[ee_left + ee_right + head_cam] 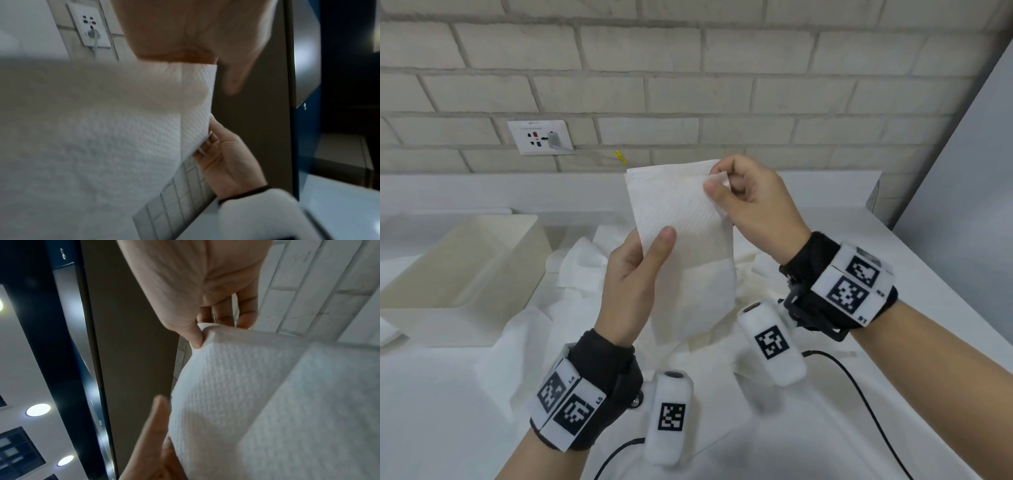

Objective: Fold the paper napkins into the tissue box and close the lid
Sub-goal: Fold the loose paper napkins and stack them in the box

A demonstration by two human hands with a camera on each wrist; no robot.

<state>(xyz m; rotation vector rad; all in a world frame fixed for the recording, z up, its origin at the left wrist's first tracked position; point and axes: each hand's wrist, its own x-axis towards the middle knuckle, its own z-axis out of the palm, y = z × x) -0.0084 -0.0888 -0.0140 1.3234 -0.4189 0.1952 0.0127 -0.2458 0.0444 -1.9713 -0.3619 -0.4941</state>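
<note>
Head view: two hands up over the tabletop [825, 404], one napkin [681, 219] held between them, upright, hanging down. Left hand [635, 284] pinches its left edge low down, thumb on the near face. Right hand [753, 202] pinches the top right corner, thumb and forefinger on it, other fingers curled. One open box [493, 274] sits on the tabletop at left, no lid on it, well apart from the held napkin. Loose napkins [582, 263] lie crumpled on the tabletop under and behind the hands; count unclear, several. One wall socket [539, 137] on the brick wall, far left, with one plug in it. One small yellow thing [620, 157] at the wall foot, too small to tell.

Left wrist view: one napkin [127, 138] fills the left of the frame, blurred near the lens. Left hand [185, 30] at top grips its edge. Right hand [228, 155] holds the napkin corner at right. One socket [90, 24] at top left.

Right wrist view: right hand [197, 288] at top, thumb pressed on the napkin [257, 402] corner. Left hand [156, 443] at the bottom, on the napkin's edge. Three ceiling lights at left.
</note>
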